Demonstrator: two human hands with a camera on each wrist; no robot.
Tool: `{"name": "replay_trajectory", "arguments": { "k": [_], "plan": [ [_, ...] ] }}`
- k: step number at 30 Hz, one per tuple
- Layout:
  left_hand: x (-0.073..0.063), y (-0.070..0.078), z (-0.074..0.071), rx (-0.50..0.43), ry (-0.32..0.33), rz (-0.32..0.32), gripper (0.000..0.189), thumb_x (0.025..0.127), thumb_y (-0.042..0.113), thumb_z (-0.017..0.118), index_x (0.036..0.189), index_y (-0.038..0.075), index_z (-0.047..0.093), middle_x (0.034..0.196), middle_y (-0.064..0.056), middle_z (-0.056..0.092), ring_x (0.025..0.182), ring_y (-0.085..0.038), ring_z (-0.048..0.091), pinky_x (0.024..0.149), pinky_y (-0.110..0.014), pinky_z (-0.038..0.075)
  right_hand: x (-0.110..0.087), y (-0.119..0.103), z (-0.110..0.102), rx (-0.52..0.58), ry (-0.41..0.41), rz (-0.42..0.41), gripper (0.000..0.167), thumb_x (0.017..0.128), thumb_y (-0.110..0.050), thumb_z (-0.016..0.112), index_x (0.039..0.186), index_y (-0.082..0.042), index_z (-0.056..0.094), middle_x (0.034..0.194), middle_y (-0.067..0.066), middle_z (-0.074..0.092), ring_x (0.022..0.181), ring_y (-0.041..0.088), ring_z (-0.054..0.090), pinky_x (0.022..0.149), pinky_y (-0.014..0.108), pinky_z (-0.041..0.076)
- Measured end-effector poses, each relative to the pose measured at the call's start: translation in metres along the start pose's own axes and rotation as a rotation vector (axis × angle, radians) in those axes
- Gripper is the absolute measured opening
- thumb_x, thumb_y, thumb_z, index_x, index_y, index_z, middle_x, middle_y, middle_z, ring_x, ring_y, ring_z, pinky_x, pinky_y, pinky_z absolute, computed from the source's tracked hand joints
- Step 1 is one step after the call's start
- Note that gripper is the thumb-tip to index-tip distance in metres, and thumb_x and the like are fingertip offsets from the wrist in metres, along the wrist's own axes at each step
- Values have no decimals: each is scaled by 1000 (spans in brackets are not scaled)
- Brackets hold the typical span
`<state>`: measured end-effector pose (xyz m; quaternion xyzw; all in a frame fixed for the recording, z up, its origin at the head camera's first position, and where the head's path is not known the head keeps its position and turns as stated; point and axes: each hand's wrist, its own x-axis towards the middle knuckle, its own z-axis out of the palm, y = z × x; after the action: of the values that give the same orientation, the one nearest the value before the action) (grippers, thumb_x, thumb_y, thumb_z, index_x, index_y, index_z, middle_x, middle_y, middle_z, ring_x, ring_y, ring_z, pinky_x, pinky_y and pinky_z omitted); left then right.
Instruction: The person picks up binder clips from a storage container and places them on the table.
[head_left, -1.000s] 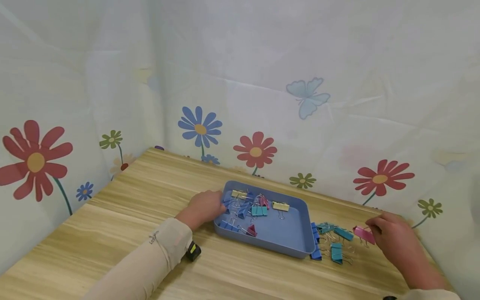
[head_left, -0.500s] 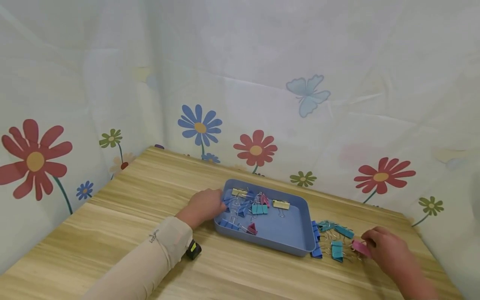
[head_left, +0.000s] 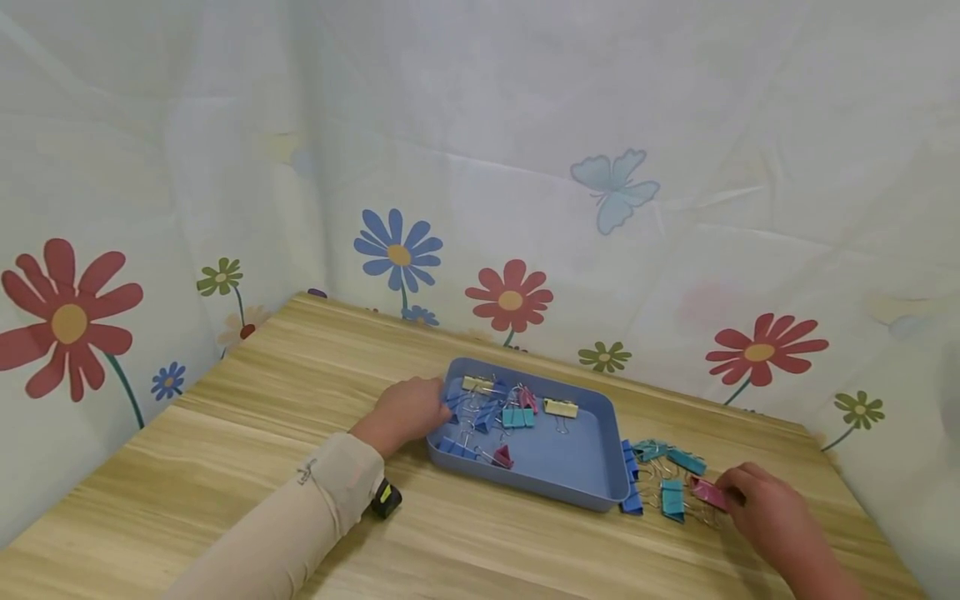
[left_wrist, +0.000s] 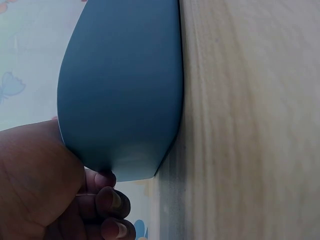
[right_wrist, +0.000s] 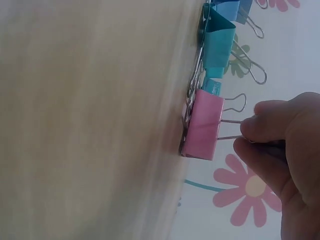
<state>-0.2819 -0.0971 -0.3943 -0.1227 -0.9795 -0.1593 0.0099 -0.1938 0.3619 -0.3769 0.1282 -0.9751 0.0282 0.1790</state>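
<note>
My left hand [head_left: 408, 412] grips the left end of a blue plastic tray [head_left: 558, 454]; in the left wrist view its fingers curl by the tray's wall [left_wrist: 120, 85]. Beyond the tray's right end, my right hand [head_left: 768, 512] pinches a wire handle of a pink binder clip [right_wrist: 204, 125] between thumb and finger. The clip is held low at the table, close beside a teal binder clip [head_left: 672, 500]. Inside the tray lie several binder clips, among them a pale yellow one [head_left: 561, 408], a teal one [head_left: 517, 417] and a dark pink one [head_left: 503, 457].
Blue binder clips [head_left: 632, 500] lie against the tray's right wall, with more teal clips [head_left: 686, 461] near them. The wooden table [head_left: 300, 392] meets a flower-printed curtain [head_left: 480, 167] at the back and left. A small black and yellow object [head_left: 386, 498] sits by the left cuff.
My right hand has brought the pink binder clip down and left, to the loose clips on the table. The left hand and the tray have stayed in place.
</note>
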Motion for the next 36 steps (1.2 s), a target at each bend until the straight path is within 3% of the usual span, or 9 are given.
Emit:
{"name": "replay_trajectory", "arguments": {
  "k": [6, 20, 31, 36],
  "plan": [
    [1, 0, 1, 1, 1, 0, 25, 88, 28, 59, 101, 7, 62, 87, -9, 66, 73, -21, 56, 72, -45, 52, -4, 4, 3, 1, 58, -22, 19, 71, 5, 74, 74, -12, 67, 77, -1, 61, 66, 17, 57, 60, 38, 50],
    [2, -3, 4, -3, 8, 11, 27, 87, 29, 60, 102, 6, 62, 87, -10, 66, 72, -21, 56, 72, -44, 52, -3, 2, -1, 38, -63, 58, 14, 76, 5, 72, 79, -8, 68, 80, 4, 61, 71, 20, 58, 68, 45, 53],
    [3, -3, 5, -5, 14, 7, 22, 87, 28, 60, 95, 8, 61, 82, -7, 63, 70, -21, 55, 69, -44, 51, -3, 4, 3, 22, -11, 15, 16, 74, 5, 73, 79, -9, 68, 78, 2, 61, 69, 17, 58, 63, 40, 52],
    [3, -3, 5, -13, 10, 7, 22, 87, 28, 59, 96, 8, 61, 80, -7, 62, 70, -21, 54, 68, -42, 50, -4, 4, 3, 30, -31, 25, 16, 74, 3, 75, 82, -8, 68, 80, 2, 61, 69, 17, 59, 62, 37, 52]
  ]
}}
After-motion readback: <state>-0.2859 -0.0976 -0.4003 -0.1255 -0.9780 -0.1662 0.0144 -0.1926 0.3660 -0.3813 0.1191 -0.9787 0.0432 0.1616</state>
